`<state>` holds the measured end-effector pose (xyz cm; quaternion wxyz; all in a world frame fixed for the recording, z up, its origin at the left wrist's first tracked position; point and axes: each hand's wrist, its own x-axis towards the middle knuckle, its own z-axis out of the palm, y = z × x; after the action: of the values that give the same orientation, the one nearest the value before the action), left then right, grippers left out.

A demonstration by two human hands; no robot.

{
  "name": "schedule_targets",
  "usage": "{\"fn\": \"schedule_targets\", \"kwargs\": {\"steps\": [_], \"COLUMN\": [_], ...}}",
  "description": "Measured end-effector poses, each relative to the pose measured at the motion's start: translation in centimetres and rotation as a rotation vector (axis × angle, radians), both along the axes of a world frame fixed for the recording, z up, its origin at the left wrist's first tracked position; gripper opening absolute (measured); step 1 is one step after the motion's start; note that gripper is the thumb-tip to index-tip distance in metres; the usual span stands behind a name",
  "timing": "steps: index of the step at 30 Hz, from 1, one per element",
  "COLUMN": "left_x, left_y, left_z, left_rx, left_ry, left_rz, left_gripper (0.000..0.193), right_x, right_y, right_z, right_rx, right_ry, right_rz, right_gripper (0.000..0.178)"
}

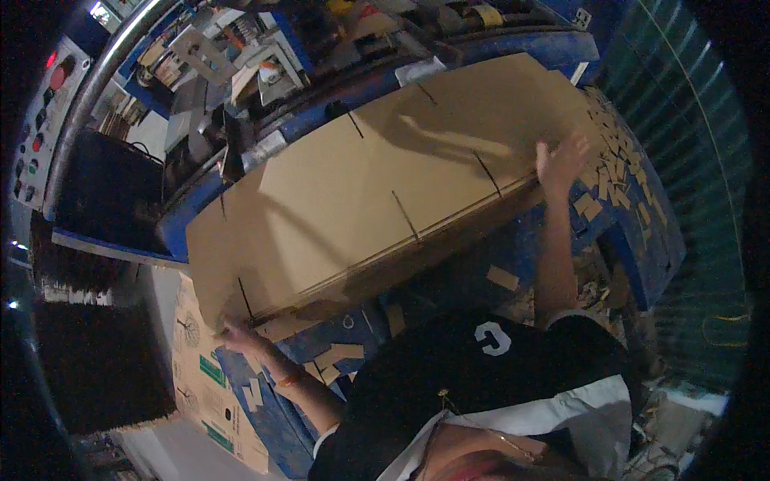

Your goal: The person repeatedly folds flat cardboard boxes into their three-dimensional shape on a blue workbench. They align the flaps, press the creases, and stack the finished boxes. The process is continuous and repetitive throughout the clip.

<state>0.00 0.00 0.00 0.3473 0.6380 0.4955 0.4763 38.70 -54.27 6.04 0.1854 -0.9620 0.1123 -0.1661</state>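
One cardboard stack (321, 192) — brown, long, slotted

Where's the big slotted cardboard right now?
In the head view, the slotted cardboard lies across the middle, before the blue machine, with the left hand at its lower-left corner and the right hand near its right end.

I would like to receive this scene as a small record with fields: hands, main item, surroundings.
Left hand: at the near left corner of the cardboard sheets; grip unclear
Right hand: spread open at their right end
Cardboard sheets: brown, apparently stacked, dark slits along both long edges
Loose scraps: small cardboard pieces, most piled at right
Upper left: control panel with red and dark buttons
Right side: green ribbed wall
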Motion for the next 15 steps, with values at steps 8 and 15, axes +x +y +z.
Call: {"fn": "schedule_targets", "kwargs": {"steps": [8,15], "left_x": [1.9,2.6], "left_y": [-0.4,0.0], "left_z": [2.3,11.4], "left_rx": [-0.003,0.223], "left_ry": [0.736,0.442], "left_rz": [0.322,0.149], "left_gripper": [0.098,0.099], "right_x": [0.9,2.2], "right_y": [-1.9,-0.9], "right_z": [-1.3,1.0], "right_rx": [0.148,0.412], "right_ry": [-0.09,-0.752], "right_rz": [-0.125,0.05], "right_gripper": [0.073,0.05]}}
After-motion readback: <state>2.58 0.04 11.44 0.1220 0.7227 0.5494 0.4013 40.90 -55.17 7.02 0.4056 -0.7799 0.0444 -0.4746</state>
